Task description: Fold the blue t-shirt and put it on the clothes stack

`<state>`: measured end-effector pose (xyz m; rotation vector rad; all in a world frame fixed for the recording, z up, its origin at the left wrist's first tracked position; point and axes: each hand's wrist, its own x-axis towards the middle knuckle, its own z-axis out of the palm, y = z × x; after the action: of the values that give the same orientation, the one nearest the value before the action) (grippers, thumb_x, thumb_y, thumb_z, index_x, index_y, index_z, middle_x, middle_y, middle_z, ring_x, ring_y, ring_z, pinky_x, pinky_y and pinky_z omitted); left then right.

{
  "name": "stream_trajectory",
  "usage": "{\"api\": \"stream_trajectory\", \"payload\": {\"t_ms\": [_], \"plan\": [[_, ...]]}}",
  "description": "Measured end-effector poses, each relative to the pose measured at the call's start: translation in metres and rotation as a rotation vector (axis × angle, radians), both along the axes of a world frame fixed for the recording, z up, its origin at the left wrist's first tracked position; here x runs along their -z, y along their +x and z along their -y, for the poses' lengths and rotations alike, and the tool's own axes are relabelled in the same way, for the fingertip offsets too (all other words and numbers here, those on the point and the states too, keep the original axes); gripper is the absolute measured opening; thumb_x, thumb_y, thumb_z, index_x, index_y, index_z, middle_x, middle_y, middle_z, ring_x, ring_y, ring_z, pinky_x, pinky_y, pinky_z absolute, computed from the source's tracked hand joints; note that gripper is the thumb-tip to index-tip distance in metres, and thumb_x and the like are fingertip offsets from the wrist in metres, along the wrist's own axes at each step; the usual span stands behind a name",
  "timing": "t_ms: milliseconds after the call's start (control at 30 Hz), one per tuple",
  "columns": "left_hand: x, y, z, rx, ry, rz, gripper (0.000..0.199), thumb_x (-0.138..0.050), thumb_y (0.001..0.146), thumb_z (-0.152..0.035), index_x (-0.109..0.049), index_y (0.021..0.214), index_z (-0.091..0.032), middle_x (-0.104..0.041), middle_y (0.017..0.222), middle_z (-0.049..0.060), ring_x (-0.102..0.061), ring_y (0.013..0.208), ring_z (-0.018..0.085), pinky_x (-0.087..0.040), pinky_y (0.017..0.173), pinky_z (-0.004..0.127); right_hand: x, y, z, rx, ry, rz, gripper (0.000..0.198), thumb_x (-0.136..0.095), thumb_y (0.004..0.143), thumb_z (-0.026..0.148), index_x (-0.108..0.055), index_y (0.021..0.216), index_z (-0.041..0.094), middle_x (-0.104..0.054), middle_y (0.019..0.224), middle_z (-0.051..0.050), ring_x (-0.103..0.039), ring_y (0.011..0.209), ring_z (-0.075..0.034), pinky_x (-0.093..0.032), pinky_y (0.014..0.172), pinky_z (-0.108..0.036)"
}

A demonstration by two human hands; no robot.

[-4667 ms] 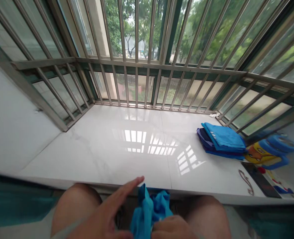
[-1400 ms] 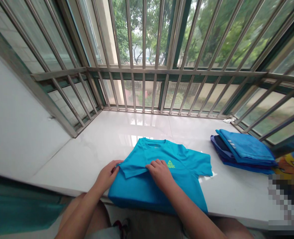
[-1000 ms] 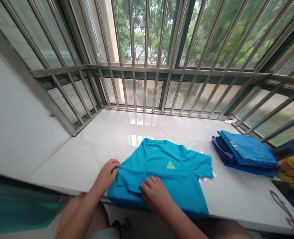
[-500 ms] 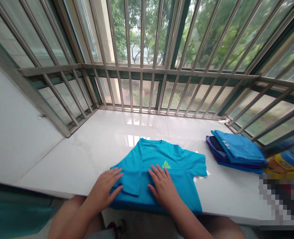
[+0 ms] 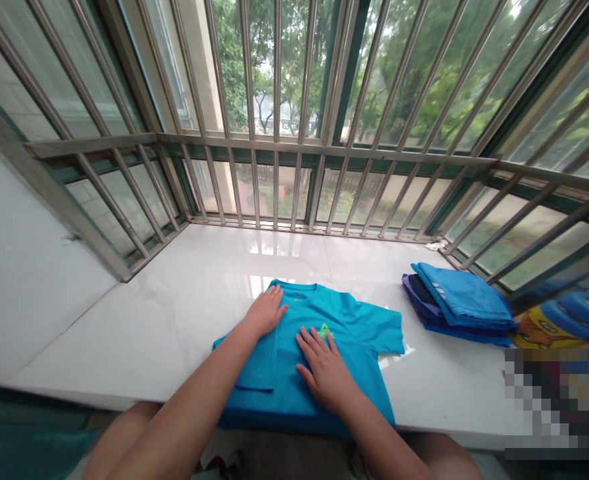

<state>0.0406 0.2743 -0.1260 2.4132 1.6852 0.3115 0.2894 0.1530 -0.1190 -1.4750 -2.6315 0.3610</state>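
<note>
A turquoise T-shirt [image 5: 339,310] with a yellow-green chest print lies on the white ledge, its collar toward the window. Its left side is folded inward, with that sleeve lying over the front, while the right sleeve sticks out flat. My left hand [image 5: 268,310] rests open on the folded side near the collar, fingers stretched out. On the chest, just below the print and partly over it, my right hand [image 5: 327,370] lies flat with fingers spread. The shirt's lower part hangs over the ledge's front edge.
A stack of folded blue clothes [image 5: 464,297] sits on the right of the white ledge [image 5: 164,313]. Beyond it is a blue and yellow item [image 5: 544,323], beside a blurred-out patch. Metal bars [image 5: 274,193] line the window behind. A crumpled white scrap [image 5: 435,246] lies in the back right corner.
My left hand has slid up and away from me, from the shirt's lower left side to near the collar. My right hand stays on the chest. The view has shifted slightly.
</note>
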Motion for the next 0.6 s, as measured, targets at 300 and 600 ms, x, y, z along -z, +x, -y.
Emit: {"api": "stream_trajectory", "payload": {"t_ms": [300, 600], "plan": [[0.011, -0.002, -0.018, -0.063, 0.068, -0.02, 0.058, -0.042, 0.11, -0.039, -0.051, 0.162, -0.015, -0.043, 0.172, 0.019, -0.039, 0.16, 0.037, -0.027, 0.131, 0.065, -0.016, 0.145, -0.064, 1.074, 0.086, 0.147, 0.073, -0.049, 0.105, 0.058, -0.059, 0.147, -0.001, -0.064, 0.135, -0.035, -0.063, 0.125, -0.049, -0.054, 0.095, -0.06], [-0.018, 0.1, -0.047, 0.357, 0.057, 0.108, 0.032, -0.051, 0.108, -0.029, -0.078, 0.126, -0.025, -0.074, 0.137, 0.01, -0.065, 0.132, 0.026, -0.05, 0.115, 0.041, -0.02, 0.154, -0.083, 1.064, -0.066, 0.026, 0.038, -0.042, 0.11, 0.039, -0.063, 0.13, 0.014, -0.074, 0.114, -0.019, -0.073, 0.106, -0.031, -0.05, 0.084, -0.035]]}}
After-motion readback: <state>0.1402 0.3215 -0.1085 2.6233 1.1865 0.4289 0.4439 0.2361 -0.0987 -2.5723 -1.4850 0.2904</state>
